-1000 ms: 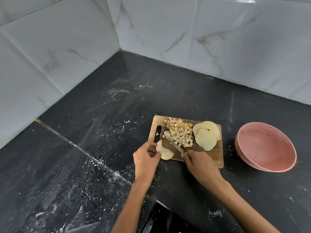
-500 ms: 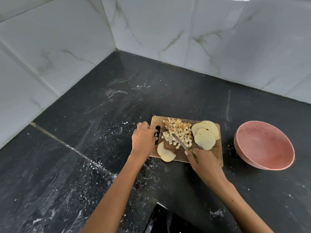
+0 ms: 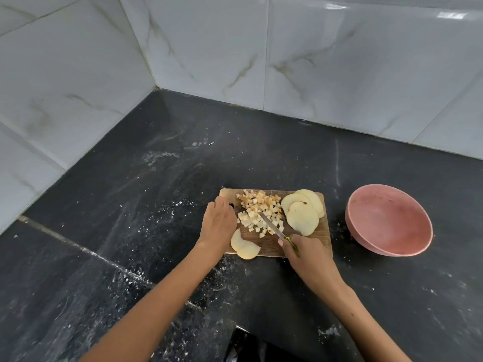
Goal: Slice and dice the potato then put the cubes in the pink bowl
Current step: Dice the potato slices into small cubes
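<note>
Mostly, right hand holding knife, left hand at cutting board edge

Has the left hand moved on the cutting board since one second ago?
Yes. The left hand went from the near edge of the cutting board, off the potato slice, toward the far-left corner.

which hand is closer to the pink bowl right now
The right hand. It holds the knife at the near right corner of the cutting board, beside the pink bowl. The left hand rests at the board's far-left end.
</note>
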A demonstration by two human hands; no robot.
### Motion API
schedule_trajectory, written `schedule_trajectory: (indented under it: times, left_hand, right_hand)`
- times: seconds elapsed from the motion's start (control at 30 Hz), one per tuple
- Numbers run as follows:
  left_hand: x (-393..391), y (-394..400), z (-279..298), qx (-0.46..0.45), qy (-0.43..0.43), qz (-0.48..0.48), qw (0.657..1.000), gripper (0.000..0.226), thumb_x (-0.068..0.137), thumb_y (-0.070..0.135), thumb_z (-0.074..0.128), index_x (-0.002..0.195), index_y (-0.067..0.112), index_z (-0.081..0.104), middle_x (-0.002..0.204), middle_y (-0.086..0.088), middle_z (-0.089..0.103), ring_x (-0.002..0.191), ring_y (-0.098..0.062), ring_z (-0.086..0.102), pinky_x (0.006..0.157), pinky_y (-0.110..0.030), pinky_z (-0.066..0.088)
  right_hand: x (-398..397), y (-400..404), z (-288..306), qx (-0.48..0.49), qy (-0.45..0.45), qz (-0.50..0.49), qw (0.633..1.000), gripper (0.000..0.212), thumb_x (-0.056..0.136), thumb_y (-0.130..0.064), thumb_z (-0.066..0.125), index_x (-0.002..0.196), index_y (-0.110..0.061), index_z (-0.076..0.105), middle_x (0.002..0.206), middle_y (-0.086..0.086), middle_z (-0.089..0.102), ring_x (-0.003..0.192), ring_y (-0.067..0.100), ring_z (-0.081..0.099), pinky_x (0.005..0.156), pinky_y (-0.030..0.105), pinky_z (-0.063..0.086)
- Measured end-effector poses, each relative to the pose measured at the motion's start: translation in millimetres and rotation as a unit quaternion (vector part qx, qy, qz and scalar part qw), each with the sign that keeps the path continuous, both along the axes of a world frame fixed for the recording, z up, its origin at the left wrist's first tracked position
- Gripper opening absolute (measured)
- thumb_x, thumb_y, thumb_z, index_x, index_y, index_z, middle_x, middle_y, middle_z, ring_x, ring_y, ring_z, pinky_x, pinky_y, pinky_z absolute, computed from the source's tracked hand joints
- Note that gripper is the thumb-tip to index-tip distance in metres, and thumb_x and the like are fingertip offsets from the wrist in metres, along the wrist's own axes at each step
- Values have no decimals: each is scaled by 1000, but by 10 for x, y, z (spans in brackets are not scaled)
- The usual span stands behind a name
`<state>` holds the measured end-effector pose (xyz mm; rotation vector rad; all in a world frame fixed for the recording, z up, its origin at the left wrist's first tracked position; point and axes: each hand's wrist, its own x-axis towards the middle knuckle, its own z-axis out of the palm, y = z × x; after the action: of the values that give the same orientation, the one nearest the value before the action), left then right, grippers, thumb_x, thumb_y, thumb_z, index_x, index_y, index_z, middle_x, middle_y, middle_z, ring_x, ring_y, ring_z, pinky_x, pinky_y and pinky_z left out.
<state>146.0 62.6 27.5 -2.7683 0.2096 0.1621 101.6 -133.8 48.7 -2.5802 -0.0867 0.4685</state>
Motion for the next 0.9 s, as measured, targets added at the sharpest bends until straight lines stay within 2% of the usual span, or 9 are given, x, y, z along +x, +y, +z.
schedule_trajectory:
  times: [0.13, 0.2, 0.3, 0.43, 0.5, 0.6, 0.7, 0.8, 0.9]
  left_hand:
    - [28, 96, -33, -30, 4, -25, 999, 18, 96, 1, 38, 106, 10, 50, 104, -3, 48, 95, -18, 40, 71, -28, 27]
    - [63, 155, -35, -147, -40, -14, 988, 13, 99, 9, 41, 107, 11, 51, 104, -1, 48, 92, -15, 37, 72, -25, 29]
    - [166, 101, 26, -388, -107, 31, 915, 13, 98, 20, 53, 100, 12, 62, 98, 3, 57, 91, -11, 46, 74, -27, 42]
    - [239, -31, 43, -544, -88, 76, 831, 12, 88, 11, 67, 93, 17, 76, 89, 6, 71, 80, -8, 63, 74, -35, 55]
    - [218, -46, 32, -557, -82, 98, 821, 10, 82, 14, 74, 88, 21, 77, 81, 9, 72, 74, -6, 64, 72, -34, 56]
    - [185, -29, 26, -534, -98, 108, 833, 4, 80, 20, 76, 82, 24, 76, 78, 11, 71, 70, -1, 59, 70, -31, 54]
    - [122, 17, 57, -496, -72, 95, 860, 15, 91, 20, 65, 100, 24, 76, 93, 9, 72, 70, 1, 54, 67, -23, 48]
    - [-81, 76, 124, -484, -70, 113, 865, 19, 92, 25, 64, 109, 25, 73, 102, 9, 70, 92, -8, 59, 77, -29, 49]
    - [-433, 90, 122, -456, -64, 165, 872, 29, 83, 42, 71, 107, 27, 70, 104, 12, 61, 101, -6, 51, 82, -27, 45]
  right_hand:
    - [-9, -16, -7, 4, 0, -2, 1000, 36, 100, -43, 40, 77, -19, 54, 71, -4, 57, 65, 11, 53, 58, 27, 42]
    - [-20, -29, -14, 10, -3, -7, 1000, 37, 100, -43, 40, 78, -17, 55, 71, -4, 57, 64, 12, 54, 58, 28, 42]
    - [-28, -49, -16, 16, -8, -13, 1000, 37, 100, -42, 41, 77, -17, 55, 70, -4, 56, 62, 11, 51, 57, 28, 39]
    - [-33, -66, 9, 20, -9, -19, 1000, 37, 100, -43, 41, 79, -17, 56, 70, -4, 57, 62, 10, 51, 57, 27, 39]
    - [-38, -80, 20, 16, -15, -18, 1000, 37, 100, -43, 41, 80, -17, 56, 70, -4, 57, 64, 12, 54, 57, 28, 41]
    - [-45, -100, 23, 12, -16, -15, 1000, 37, 100, -44, 40, 79, -17, 55, 70, -5, 57, 65, 12, 55, 58, 28, 40]
    - [-44, -96, 32, 16, -14, -2, 1000, 34, 100, -43, 40, 76, -21, 51, 69, -5, 55, 62, 11, 52, 54, 25, 36]
    - [-39, -65, 56, -3, -5, 40, 999, 32, 102, -41, 36, 76, -24, 44, 70, -6, 54, 61, 8, 49, 53, 25, 33]
    - [-39, -4, 59, -30, 11, 94, 995, 21, 104, -37, 31, 96, -22, 44, 77, -5, 55, 67, 10, 51, 54, 25, 35]
